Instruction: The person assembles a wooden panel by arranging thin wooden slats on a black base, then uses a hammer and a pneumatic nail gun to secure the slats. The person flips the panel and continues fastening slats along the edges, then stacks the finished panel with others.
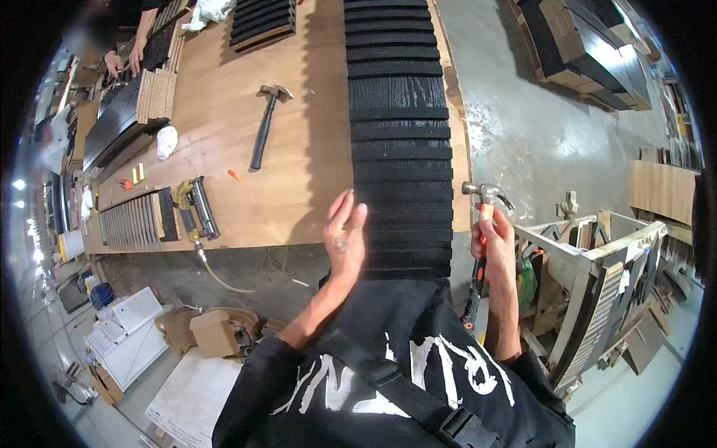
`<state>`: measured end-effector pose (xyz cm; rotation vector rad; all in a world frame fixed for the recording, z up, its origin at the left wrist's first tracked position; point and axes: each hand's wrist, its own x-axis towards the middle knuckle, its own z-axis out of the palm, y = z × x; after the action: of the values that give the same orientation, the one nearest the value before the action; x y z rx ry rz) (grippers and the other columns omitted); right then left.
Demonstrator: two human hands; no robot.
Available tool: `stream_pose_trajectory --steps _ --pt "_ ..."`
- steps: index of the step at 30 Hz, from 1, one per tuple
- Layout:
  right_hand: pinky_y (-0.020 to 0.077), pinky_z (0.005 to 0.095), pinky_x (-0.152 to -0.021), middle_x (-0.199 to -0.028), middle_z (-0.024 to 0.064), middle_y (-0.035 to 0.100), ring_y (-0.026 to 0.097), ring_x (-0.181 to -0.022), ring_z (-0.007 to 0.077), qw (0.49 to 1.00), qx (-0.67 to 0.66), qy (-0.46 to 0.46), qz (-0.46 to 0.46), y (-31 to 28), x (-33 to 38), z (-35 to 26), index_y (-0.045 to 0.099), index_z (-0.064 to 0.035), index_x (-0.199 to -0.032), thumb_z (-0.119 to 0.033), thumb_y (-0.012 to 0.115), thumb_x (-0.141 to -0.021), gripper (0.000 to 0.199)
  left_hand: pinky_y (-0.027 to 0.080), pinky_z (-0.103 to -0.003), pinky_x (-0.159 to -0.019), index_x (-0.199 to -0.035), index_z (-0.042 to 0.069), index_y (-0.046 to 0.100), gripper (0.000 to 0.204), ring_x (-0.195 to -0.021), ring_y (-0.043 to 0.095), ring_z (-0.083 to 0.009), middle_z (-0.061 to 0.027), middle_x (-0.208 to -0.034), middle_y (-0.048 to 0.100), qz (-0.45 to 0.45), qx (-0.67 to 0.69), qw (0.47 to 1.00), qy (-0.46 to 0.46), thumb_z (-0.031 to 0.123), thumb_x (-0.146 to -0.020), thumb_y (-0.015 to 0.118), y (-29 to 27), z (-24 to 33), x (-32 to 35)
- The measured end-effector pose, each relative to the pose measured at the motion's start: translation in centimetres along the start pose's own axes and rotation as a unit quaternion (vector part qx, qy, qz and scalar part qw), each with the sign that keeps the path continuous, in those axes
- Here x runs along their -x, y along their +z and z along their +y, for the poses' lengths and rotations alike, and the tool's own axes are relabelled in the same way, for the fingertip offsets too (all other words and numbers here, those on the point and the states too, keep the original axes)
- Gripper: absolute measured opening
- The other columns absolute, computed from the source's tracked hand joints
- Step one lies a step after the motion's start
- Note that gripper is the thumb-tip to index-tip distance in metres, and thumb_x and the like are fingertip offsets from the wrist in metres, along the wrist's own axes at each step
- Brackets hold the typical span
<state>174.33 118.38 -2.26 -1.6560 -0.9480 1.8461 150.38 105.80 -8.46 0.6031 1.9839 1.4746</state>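
A long black panel with raised crosswise slats point(401, 149) runs away from my body along the table's right side. My left hand point(345, 243) is at its near left edge, fingers stretched out and thumb apart, with nothing visible in it. Whether the fingertips touch the panel I cannot tell. To the right of the panel, my right hand point(494, 243) is closed around a claw hammer point(487, 190), high on the handle just below the metal head. The black and orange handle hangs down below the fist.
On the wooden table point(246, 134) lie a second hammer point(263, 131), a nail gun point(196, 209) with an air hose, and a black slatted piece point(261, 22). A co-worker's hands point(137, 56) are at stacked panels at far left. A cluttered frame cart point(590, 276) stands right.
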Motion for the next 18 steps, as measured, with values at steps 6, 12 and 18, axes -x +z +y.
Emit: stream_pose_trajectory --steps 6,12,18 --pt "0.0311 0.0252 -0.043 -0.071 0.0009 0.054 0.045 -0.048 0.0084 0.999 -0.010 -0.008 -0.030 -0.1 -1.1 -0.2 0.058 -0.0038 -0.127 -0.028 0.059 -0.106 0.032 0.042 -0.039 -0.112 -0.139 -0.004 0.058 0.052 -0.133 0.055 -0.0325 -0.0220 -0.144 0.057 0.002 -0.054 0.999 0.008 0.030 -0.101 0.066 -0.1 0.5 -1.4" --pt "0.0323 0.0252 -0.043 -0.070 0.0005 0.051 0.043 -0.048 0.0079 0.999 0.000 -0.017 -0.052 1.1 -2.5 -1.6 0.058 -0.0025 -0.126 -0.026 0.058 -0.106 0.031 0.045 -0.037 -0.110 -0.140 -0.004 0.057 0.046 -0.132 0.056 -0.0278 -0.0198 -0.144 0.057 -0.006 -0.030 0.999 0.014 0.015 -0.100 0.067 1.1 1.4 -2.7" --pt "0.0335 0.0245 -0.043 -0.068 -0.0005 0.051 0.045 -0.049 0.0078 0.998 -0.028 -0.043 -0.019 0.5 -2.8 -1.5 0.059 -0.0035 -0.124 -0.029 0.060 -0.105 0.032 0.045 -0.036 -0.111 -0.139 -0.005 0.057 0.045 -0.132 0.056 -0.0267 -0.0196 -0.144 0.058 0.000 0.017 1.000 -0.003 0.010 -0.098 0.068 1.0 1.0 -2.7"
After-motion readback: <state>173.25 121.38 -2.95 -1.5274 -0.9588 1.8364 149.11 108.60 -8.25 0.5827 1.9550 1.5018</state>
